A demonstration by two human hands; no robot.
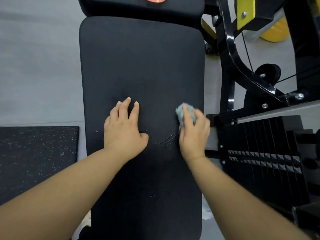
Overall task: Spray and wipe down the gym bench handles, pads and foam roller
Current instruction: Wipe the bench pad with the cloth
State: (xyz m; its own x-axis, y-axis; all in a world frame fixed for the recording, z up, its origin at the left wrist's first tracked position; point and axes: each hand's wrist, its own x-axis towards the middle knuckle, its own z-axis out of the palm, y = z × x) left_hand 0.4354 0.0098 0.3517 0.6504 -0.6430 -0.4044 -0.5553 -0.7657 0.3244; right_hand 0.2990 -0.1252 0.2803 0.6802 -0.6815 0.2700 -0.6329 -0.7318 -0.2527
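Note:
A long black bench pad runs up the middle of the view, with small wet droplets on its near half. My left hand rests flat on the pad's centre, fingers spread. My right hand presses a bunched pale blue-green cloth onto the pad near its right edge; the cloth pokes out past my fingers. A second black pad with a red logo sits beyond the far end.
A black and yellow machine frame stands close on the right, with a black weight stack beside my right hand. A speckled black rubber mat lies on the grey floor at left.

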